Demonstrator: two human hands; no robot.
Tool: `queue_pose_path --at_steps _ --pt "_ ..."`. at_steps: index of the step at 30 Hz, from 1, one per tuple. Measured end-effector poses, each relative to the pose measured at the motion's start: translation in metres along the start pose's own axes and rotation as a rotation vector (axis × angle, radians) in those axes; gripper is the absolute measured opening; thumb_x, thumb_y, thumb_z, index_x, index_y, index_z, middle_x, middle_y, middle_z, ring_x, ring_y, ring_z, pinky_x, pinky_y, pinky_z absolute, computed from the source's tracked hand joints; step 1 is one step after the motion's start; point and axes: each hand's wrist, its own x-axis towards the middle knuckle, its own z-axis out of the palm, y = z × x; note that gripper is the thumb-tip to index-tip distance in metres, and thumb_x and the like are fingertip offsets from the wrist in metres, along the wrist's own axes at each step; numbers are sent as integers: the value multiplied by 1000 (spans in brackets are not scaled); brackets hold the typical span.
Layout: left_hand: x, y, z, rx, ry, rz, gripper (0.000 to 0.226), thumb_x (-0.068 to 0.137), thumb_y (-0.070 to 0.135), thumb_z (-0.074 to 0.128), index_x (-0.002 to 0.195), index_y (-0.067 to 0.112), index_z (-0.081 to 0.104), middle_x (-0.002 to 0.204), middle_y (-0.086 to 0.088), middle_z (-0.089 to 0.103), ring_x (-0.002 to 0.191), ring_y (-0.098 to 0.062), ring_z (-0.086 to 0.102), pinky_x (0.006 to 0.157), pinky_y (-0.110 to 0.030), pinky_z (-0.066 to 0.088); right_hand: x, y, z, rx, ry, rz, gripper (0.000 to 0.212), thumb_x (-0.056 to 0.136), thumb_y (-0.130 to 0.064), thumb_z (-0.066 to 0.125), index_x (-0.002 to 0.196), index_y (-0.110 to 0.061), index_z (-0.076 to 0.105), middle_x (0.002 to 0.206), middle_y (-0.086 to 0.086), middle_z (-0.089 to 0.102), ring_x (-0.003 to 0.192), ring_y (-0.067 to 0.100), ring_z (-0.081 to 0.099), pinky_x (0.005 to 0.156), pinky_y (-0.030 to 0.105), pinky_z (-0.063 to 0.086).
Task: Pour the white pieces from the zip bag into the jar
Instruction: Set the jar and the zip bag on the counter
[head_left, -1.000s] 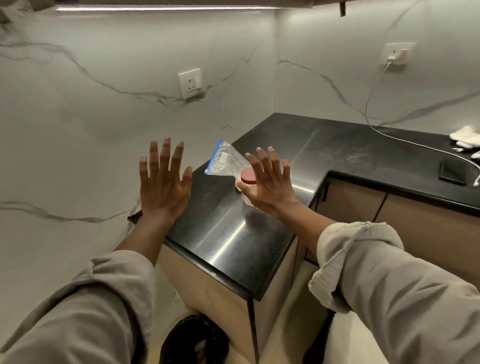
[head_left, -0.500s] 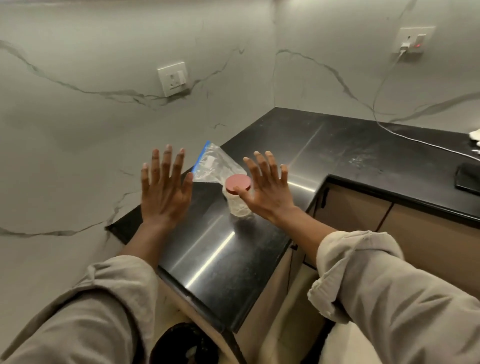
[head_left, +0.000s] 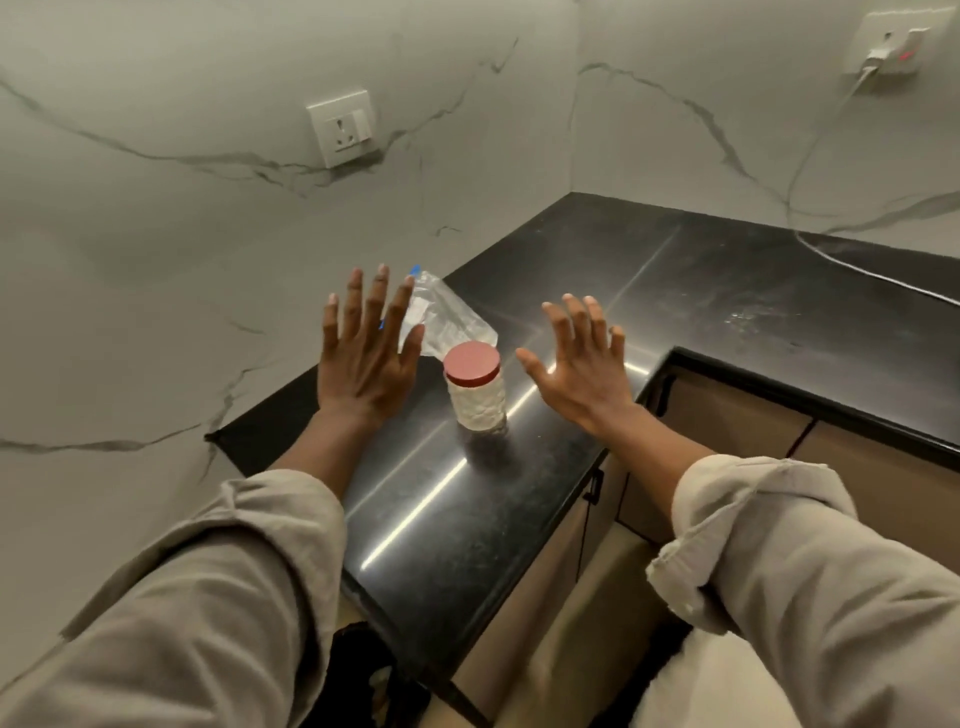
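Note:
A clear textured jar (head_left: 478, 402) with a red lid (head_left: 471, 364) stands upright on the black counter (head_left: 675, 291). Just behind it lies a clear zip bag (head_left: 447, 322) with a blue seal strip, a little white showing inside. My left hand (head_left: 363, 353) hovers left of the jar, fingers straight and spread, partly covering the bag's left end. Over to the right of the jar, my right hand (head_left: 582, 369) is held up the same way, fingers spread. Neither hand touches the jar or the bag.
Marble walls meet behind the counter, with a wall socket (head_left: 343, 127) on the left one. A plugged charger (head_left: 878, 54) at top right trails a white cable (head_left: 872, 275) across the counter. Cabinet fronts (head_left: 727, 431) sit below the counter edge. Something dark (head_left: 363, 670) lies on the floor.
The view has tilted down and come closer. Both hands stay raised and spread; the right hand now sits clear of the jar, so the whole jar shows.

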Motion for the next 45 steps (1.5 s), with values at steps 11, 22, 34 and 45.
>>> queue_pose_path --at_steps 11,22,34,45 --pt "2 -40 4 42 -51 -87 65 98 53 9 157 26 8 165 -5 4 151 -28 2 120 -49 6 22 -12 9 14 -15 -26 69 89 -64 43 141 -20 30 147 8 28 141 31 21 106 51 29" --pt "-7 -33 36 17 -78 -75 64 99 52 13 157 23 12 164 -9 9 151 -30 6 120 -49 10 37 -20 30 111 -176 -318 67 95 -59 39 148 -21 28 153 4 28 141 23 26 110 45 28" --pt "25 -38 113 107 -136 -289 63 100 50 19 155 20 19 163 -8 15 150 -30 13 119 -52 16 150 14 102 215 -120 -488 55 100 -51 27 142 -19 44 148 4 42 139 23 36 107 41 32" --pt "30 12 124 185 -196 -590 61 102 47 22 156 22 15 164 -6 11 151 -26 6 120 -49 12 167 75 182 348 -290 -662 48 101 -41 37 145 -22 38 151 2 38 143 21 29 110 42 30"
